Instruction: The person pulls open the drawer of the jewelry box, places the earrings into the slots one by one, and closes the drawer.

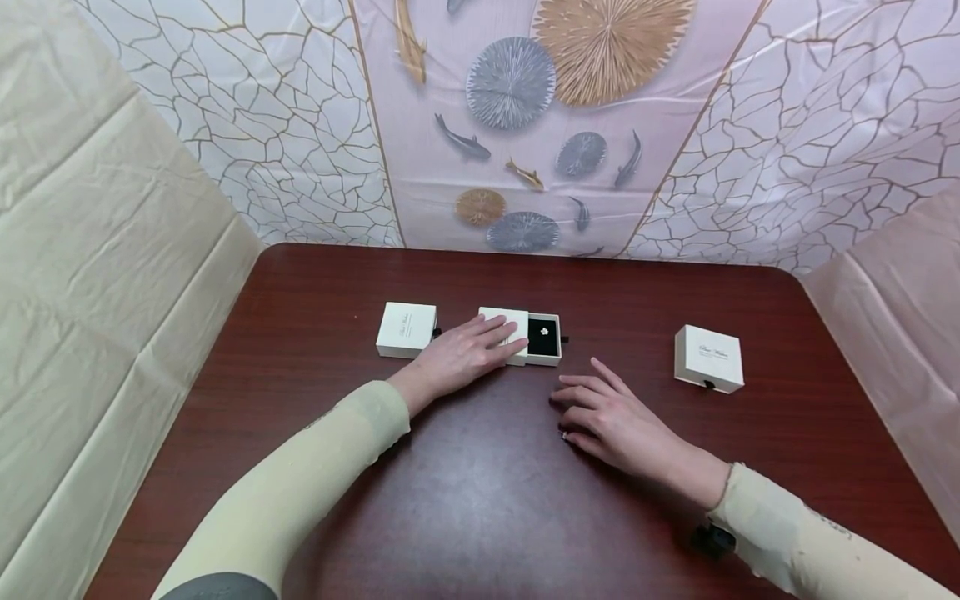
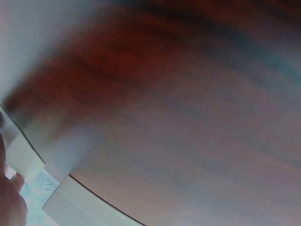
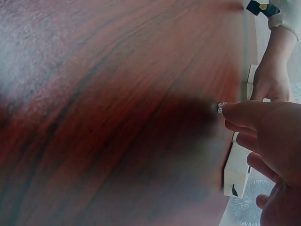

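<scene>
A small white slide-out box [image 1: 543, 360] stands near the table's middle, its drawer pulled out to the right. Black lining in the drawer bears a small pale ornament [image 1: 544, 332]. Across the box's white sleeve [image 1: 495, 313] rests my left hand [image 1: 463, 354], its visible fingers nearly straight; its thumb is hidden in the head view. My right hand [image 1: 611, 421] hovers to the right and nearer, pinching a tiny sparkling piece of jewellery [image 3: 221, 108] between thumb and index fingertip. Its exact kind is too small to tell. The other right fingers are spread.
A closed white box [image 1: 406, 327] stands left of the open one, with a dark pull tab on its right. Another closed white box [image 1: 708, 357] sits at the right. The dark red wooden table [image 1: 465, 508] has patterned cloth [image 1: 300, 125] behind it.
</scene>
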`<move>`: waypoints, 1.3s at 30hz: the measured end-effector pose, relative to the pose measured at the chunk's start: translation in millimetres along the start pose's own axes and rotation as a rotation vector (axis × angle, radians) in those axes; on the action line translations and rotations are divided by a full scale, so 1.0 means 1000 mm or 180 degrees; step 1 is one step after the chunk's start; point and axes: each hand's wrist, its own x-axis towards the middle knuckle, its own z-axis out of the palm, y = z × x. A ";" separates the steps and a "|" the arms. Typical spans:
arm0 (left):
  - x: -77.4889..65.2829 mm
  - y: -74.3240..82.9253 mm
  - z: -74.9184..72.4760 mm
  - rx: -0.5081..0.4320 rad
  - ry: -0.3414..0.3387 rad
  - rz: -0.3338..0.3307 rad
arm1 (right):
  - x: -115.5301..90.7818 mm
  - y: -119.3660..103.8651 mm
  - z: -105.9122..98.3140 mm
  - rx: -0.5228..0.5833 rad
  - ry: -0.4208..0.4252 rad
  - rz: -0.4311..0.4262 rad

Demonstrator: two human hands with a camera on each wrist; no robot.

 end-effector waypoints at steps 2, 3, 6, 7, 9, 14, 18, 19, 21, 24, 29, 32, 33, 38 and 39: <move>0.000 0.000 0.000 -0.0011 -0.0014 -0.0007 | 0.000 0.000 0.001 0.0010 -0.0008 -0.0011; 0.000 0.000 -0.001 -0.0014 -0.0019 -0.0010 | 0.000 0.000 0.001 0.0011 -0.0022 -0.0010; 0.001 0.000 -0.001 -0.0025 -0.0025 -0.0018 | 0.000 0.000 0.002 0.0020 -0.0065 -0.0013; 0.001 0.000 -0.001 -0.0022 -0.0024 -0.0019 | 0.000 0.000 0.002 0.0019 -0.0072 -0.0013; 0.000 0.000 -0.001 -0.0010 -0.0015 -0.0014 | 0.001 0.000 0.003 0.0010 -0.0079 -0.0020; 0.000 -0.001 0.000 0.0024 0.0017 0.0002 | 0.002 0.000 0.005 -0.0014 -0.0036 -0.0051; 0.000 -0.001 0.001 0.0017 0.0023 0.0002 | 0.003 -0.001 0.006 -0.0014 -0.0037 -0.0074; 0.000 0.000 0.001 0.0014 0.0020 0.0002 | 0.004 -0.002 0.006 -0.0007 -0.0041 -0.0078; 0.001 0.000 0.001 0.0010 0.0010 -0.0003 | 0.005 -0.002 0.007 0.0005 -0.0039 -0.0102; 0.001 0.000 0.001 0.0004 0.0007 -0.0012 | 0.006 -0.003 0.008 0.0005 -0.0014 -0.0144; 0.001 0.000 0.002 0.0010 0.0043 -0.0006 | 0.007 -0.004 0.010 -0.0018 0.0028 -0.0156; 0.000 0.000 0.002 0.0024 0.0054 -0.0002 | 0.008 -0.004 0.010 -0.0012 0.0002 -0.0113; 0.000 0.000 0.002 0.0029 0.0055 -0.0001 | 0.008 -0.004 0.009 -0.0001 -0.0004 -0.0102; 0.000 0.000 0.002 0.0037 0.0029 -0.0005 | 0.009 -0.003 0.008 0.0094 0.0044 -0.0023; 0.000 0.000 0.002 0.0036 0.0019 -0.0008 | 0.010 -0.003 0.007 0.0114 0.0068 -0.0016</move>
